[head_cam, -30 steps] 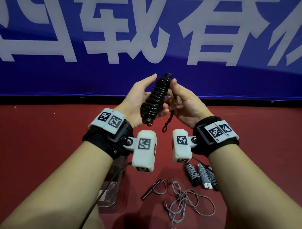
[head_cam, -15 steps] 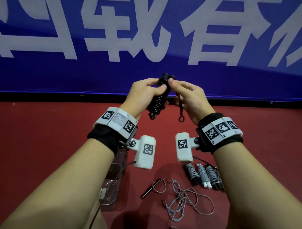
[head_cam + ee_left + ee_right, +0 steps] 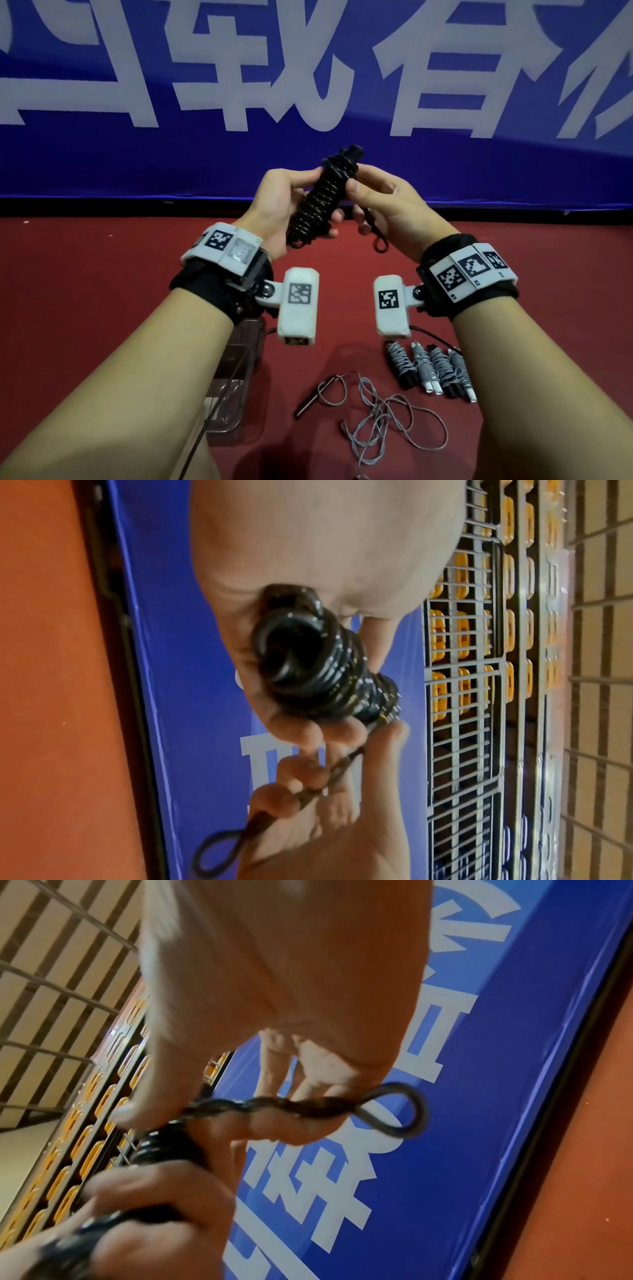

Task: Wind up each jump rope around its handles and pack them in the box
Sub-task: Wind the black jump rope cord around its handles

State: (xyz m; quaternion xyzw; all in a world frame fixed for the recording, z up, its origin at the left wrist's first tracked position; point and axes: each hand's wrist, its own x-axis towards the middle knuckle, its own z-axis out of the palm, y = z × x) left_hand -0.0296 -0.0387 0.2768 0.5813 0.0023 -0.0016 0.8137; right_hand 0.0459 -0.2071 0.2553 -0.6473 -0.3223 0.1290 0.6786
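Observation:
A black jump rope wound tightly round its handles is held up in front of the blue banner. My left hand grips the lower part of the bundle. My right hand pinches the rope's twisted loose end near the top of the bundle, and its small end loop hangs below my fingers. On the red floor lie several wound grey ropes side by side and one loose grey rope. A clear plastic box sits under my left forearm.
The blue banner with white characters stands close behind my hands. A black-handled end of the loose rope points toward the box. Cables run from both wrist cameras down across the floor.
The bundle has tilted and my left hand has shifted lower on it. My right hand has come round to the top with the twisted end, which hangs lower now.

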